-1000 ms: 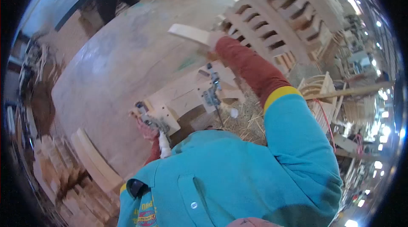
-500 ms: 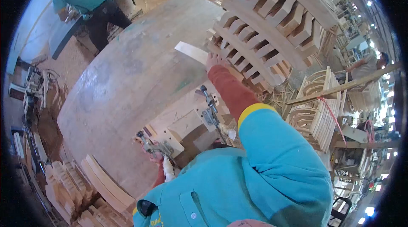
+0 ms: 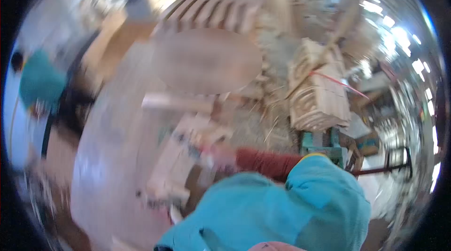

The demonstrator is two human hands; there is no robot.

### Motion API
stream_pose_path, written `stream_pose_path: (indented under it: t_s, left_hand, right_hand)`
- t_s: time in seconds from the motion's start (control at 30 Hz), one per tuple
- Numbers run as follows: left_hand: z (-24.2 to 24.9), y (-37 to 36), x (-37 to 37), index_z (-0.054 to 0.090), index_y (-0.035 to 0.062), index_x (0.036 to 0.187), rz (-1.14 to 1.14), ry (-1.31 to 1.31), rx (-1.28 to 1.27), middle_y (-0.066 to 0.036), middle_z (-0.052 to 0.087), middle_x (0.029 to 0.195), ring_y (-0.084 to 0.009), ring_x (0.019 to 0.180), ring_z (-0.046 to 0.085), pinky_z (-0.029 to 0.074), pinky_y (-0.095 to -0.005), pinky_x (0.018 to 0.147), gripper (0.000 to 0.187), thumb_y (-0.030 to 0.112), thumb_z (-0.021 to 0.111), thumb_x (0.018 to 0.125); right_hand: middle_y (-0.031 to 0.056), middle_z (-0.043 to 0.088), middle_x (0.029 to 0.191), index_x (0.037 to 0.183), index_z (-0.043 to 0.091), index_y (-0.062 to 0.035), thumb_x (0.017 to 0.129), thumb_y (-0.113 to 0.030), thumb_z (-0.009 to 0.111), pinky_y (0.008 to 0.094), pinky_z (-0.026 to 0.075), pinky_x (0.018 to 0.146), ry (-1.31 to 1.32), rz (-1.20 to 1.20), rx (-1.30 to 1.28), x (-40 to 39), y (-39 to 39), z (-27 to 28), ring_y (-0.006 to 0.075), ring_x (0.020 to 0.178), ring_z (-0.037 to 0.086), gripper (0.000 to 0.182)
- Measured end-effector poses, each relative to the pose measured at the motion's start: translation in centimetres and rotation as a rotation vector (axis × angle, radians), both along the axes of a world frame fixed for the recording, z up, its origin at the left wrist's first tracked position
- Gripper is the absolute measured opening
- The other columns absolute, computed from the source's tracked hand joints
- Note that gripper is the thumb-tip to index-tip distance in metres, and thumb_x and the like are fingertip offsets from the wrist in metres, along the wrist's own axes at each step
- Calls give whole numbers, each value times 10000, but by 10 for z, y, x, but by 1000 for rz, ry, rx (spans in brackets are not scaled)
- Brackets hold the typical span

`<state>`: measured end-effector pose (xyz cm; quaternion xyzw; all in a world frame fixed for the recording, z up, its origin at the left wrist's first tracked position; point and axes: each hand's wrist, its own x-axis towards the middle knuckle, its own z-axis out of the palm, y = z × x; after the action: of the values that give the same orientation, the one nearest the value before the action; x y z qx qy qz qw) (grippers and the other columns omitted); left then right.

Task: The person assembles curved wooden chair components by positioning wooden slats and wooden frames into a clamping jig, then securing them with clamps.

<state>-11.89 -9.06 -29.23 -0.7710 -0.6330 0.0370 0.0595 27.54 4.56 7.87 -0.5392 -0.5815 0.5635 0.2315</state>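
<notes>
My right hand (image 3: 220,155), smeared by motion, is at the upper clamp of a wooden jig (image 3: 162,176) on the large table (image 3: 110,157). Its fingers are too blurred to read. Beyond it lies a pale wooden piece (image 3: 177,103), apart from the hand. My left hand is mostly hidden at the jig's lower clamp (image 3: 162,200), beside my blue-green jacket, and its fingers cannot be made out.
Slatted stacks of wooden parts (image 3: 206,11) stand at the far side, partly behind a blurred oval patch. Curved wooden parts (image 3: 319,93) are bundled at the right. A co-worker in a green top (image 3: 42,79) is at the left.
The view has swung and blurred. My right hand has left the pale wooden piece and come back toward my body to the jig's upper clamp.
</notes>
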Motion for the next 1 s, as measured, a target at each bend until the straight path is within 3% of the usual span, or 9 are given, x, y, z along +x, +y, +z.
stream_pose_path:
  t_s: [0.07, 0.13, 0.17, 0.23, 0.37, 0.4, 0.6, 0.7, 1.0]
  left_hand:
    - [34, 59, 34, 363, 69, 1335, 58, -165, 19, -107, 502, 1233, -217, 1096, 498, 423, -373, 899, 414, 231, 322, 957]
    - [95, 98, 73, 364, 66, 1334, 75, -292, 42, -110, 502, 1232, -220, 1097, 498, 422, -374, 902, 416, 231, 328, 954]
    - [124, 110, 85, 365, 65, 1334, 85, -345, 48, -111, 502, 1232, -222, 1097, 498, 421, -375, 903, 417, 231, 332, 952]
    - [174, 123, 100, 366, 63, 1333, 70, -432, 48, -113, 502, 1232, -225, 1098, 498, 419, -376, 905, 420, 232, 339, 949]
    - [246, 136, 112, 368, 59, 1330, 35, -548, 38, -118, 503, 1232, -231, 1099, 497, 416, -379, 910, 425, 233, 353, 943]
    - [259, 136, 113, 369, 58, 1330, 29, -566, 30, -119, 503, 1232, -232, 1100, 497, 415, -380, 912, 426, 233, 356, 942]
    - [307, 137, 114, 372, 51, 1327, 21, -638, 26, -125, 504, 1231, -242, 1102, 496, 410, -384, 919, 435, 234, 377, 932]
    - [319, 134, 109, 374, 48, 1325, 44, -655, 29, -129, 505, 1231, -246, 1103, 496, 408, -386, 923, 439, 235, 388, 928]
    - [341, 120, 81, 379, 38, 1320, 101, -684, 67, -139, 506, 1230, -260, 1106, 495, 400, -393, 935, 454, 237, 419, 914]
  right_hand:
    - [94, 571, 828, 1309, 381, -203, 883, -504, 398, 293, 521, 434, 176, -16, -360, -1, -9, -12, 156, 563, 610, 522]
    - [78, 560, 763, 1315, 362, -183, 865, -547, 408, 286, 517, 424, 136, -81, -258, 0, -25, 85, 165, 463, 571, 581]
    - [81, 571, 763, 1286, 405, -166, 865, -540, 422, 294, 515, 414, 164, -57, -261, -9, -25, 70, 179, 439, 561, 564]
    - [87, 582, 757, 1226, 467, -153, 862, -500, 465, 316, 513, 460, -4, -2, 13, -11, -31, 73, 206, 485, 577, 503]
    - [107, 602, 759, 1132, 554, -142, 849, -415, 545, 356, 486, 580, -187, -70, 435, -31, -22, -16, 248, 619, 605, 394]
    - [166, 569, 627, 828, 593, -55, 846, -405, 521, 406, 443, 556, -106, -239, 466, -36, -36, 12, 315, 581, 562, 358]
    - [166, 580, 653, 848, 589, -78, 865, -332, 484, 417, 451, 564, -349, -152, 352, -42, -9, -38, 333, 603, 580, 275]
    - [163, 576, 639, 854, 579, -75, 865, -328, 481, 416, 454, 563, -213, -183, 342, -44, -15, 1, 322, 601, 588, 271]
    - [149, 552, 646, 1013, 565, -125, 887, -296, 451, 422, 426, 556, -328, 55, 358, -49, 17, -12, 327, 591, 557, 241]
